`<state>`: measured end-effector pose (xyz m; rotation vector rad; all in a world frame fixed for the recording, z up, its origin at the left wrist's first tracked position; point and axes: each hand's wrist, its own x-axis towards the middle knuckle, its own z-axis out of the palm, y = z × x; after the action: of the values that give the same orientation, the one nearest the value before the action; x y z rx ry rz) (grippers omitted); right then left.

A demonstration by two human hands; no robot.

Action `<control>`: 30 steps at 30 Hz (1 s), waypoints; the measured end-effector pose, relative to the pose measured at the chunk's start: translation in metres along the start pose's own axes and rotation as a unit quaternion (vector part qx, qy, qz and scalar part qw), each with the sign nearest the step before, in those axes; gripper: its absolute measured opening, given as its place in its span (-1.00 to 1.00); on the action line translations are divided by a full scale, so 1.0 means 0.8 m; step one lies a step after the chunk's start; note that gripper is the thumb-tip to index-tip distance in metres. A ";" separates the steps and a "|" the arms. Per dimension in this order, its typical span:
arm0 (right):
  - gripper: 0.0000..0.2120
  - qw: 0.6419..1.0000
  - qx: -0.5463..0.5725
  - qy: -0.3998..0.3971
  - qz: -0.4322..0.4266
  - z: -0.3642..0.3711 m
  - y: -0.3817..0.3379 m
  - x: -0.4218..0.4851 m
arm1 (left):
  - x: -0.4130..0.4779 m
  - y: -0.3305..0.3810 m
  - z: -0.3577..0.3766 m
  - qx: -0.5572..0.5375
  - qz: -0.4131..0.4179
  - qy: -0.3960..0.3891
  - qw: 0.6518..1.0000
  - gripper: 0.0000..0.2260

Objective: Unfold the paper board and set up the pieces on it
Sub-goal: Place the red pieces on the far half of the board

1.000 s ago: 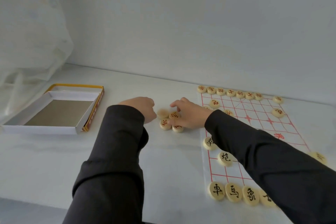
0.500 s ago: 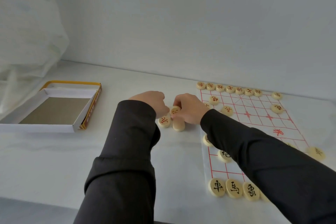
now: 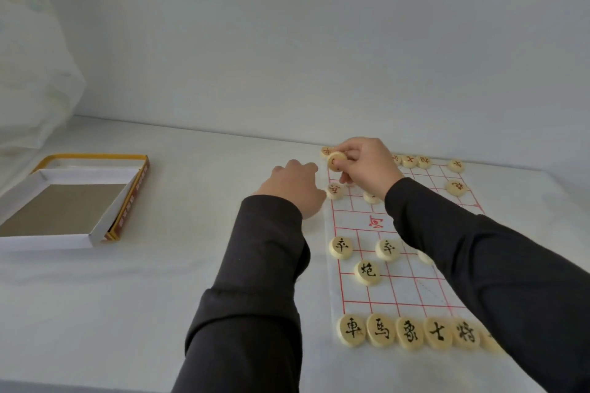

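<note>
The paper board [image 3: 415,292], white with a red grid, lies unfolded on the right of the table. My right hand [image 3: 367,166] pinches a wooden red-marked piece [image 3: 336,160] above the board's far left corner. My left hand [image 3: 293,188] rests curled at the board's left edge, beside a red-marked piece [image 3: 334,191] on the grid; what its fingers enclose is hidden. Black-marked pieces [image 3: 381,330] line the near edge, with others [image 3: 367,271] further in. Red-marked pieces [image 3: 410,161] line the far edge.
An open white box tray [image 3: 48,241] sits on its yellow-edged lid [image 3: 127,210] at the left of the white table. A pale wall rises close behind the board. A sheer curtain [image 3: 32,73] hangs at the far left.
The small pile of loose pieces left of the board is gone. My right hand rose with a piece toward the far left corner. My left hand moved right to the board's edge.
</note>
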<state>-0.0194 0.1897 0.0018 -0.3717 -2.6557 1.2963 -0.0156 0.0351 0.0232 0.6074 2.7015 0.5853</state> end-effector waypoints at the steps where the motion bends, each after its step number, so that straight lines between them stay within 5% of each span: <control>1: -0.87 1.000 0.003 0.019 0.002 -0.010 0.006 0.000 | 0.002 0.010 0.006 -0.009 0.014 0.012 1.000 -0.56; 7: -0.91 0.991 -0.033 0.129 0.018 -0.091 0.058 0.010 | 0.016 0.065 0.043 -0.053 0.100 0.052 0.992 -0.53; 15: -0.85 0.956 -0.122 0.216 0.157 -0.183 0.146 0.062 | 0.033 0.076 0.064 -0.058 0.108 0.080 0.989 -0.55; 30: -0.72 0.929 -0.251 0.149 0.229 -0.183 0.164 0.093 | 0.037 0.075 0.062 -0.038 0.095 0.081 0.991 -0.57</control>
<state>-0.0338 0.3994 -0.0097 -1.2102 -2.6765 0.5378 -0.0023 0.1142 0.0005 0.8351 2.7743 0.8160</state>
